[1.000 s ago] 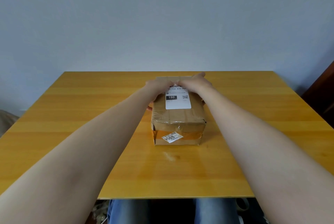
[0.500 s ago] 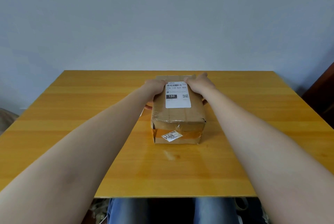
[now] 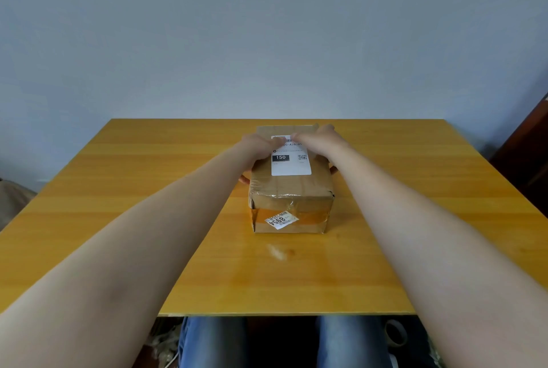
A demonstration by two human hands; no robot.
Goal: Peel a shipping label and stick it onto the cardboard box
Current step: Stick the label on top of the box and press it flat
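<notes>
A brown cardboard box [image 3: 292, 189] sits near the middle of the wooden table [image 3: 118, 189]. A white shipping label [image 3: 292, 164] with a black "150" mark lies flat on the box's top. My left hand [image 3: 257, 146] and my right hand [image 3: 318, 142] rest palm-down on the far part of the box top, fingers lying over the label's far edge and nearly meeting. Both thumbs hang down the box's sides. The label's top strip is hidden under my fingers. A small "8954" sticker [image 3: 280, 220] is on the box's front, over orange tape.
A pale wall stands right behind the table's far edge. A dark wooden piece of furniture [image 3: 530, 154] is at the right. Below the near edge are my knees in jeans and a roll of tape [image 3: 396, 333] on the floor.
Half a second ago my hands were apart at the box's far corners with the whole label showing. They have now come back together over the label's far edge.
</notes>
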